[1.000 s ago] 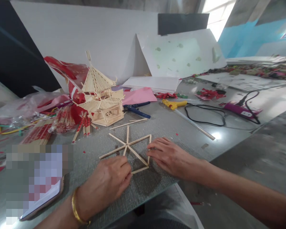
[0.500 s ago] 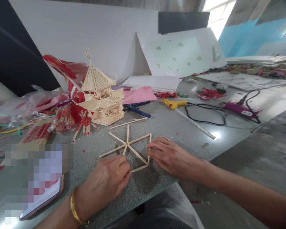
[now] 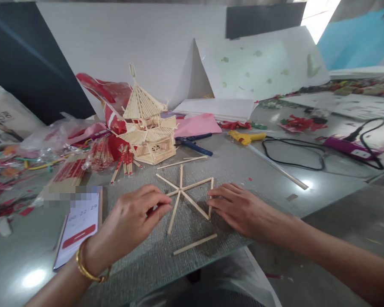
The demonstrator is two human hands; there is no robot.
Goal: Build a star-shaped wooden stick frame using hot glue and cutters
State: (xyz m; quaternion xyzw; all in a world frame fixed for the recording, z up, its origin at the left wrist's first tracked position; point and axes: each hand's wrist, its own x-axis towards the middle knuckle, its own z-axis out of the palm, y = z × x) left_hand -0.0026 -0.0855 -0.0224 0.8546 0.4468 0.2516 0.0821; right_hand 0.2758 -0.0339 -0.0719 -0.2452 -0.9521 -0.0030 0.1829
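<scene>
Head view: a star of thin wooden sticks (image 3: 183, 190) lies flat on the bench (image 3: 243, 170), close to its near edge and about midway along it. The spokes meet at a hub, and one more stick closes the star's right side.

The left hand (image 3: 131, 221) rests to the left of the hub with a gold bracelet (image 3: 87, 269) at the wrist. Its fingers (image 3: 165, 207) are bent and bunched together, their tips at the star's left spoke. That spoke runs under them, so I cannot tell whether they pinch it or only press on it.

The right hand (image 3: 240, 209) lies palm down on the other side. Its fingers (image 3: 220, 192) are stretched out and a little spread, and the tips touch the stick that closes the right side — the star sits between the two hands.

A loose stick (image 3: 195, 244) lies apart from the star, nearer the bench's front edge and just before the right hand.

A phone (image 3: 80, 226) lies toward the near left corner, beside the left wrist. Behind the star stands a small pagoda model (image 3: 149, 128) built of the same sticks. Red stick packets (image 3: 70, 170) are heaped to its left. To its right are blue-handled cutters (image 3: 193, 144) and pink paper (image 3: 196, 124), and further right a yellow glue gun (image 3: 246, 137).
</scene>
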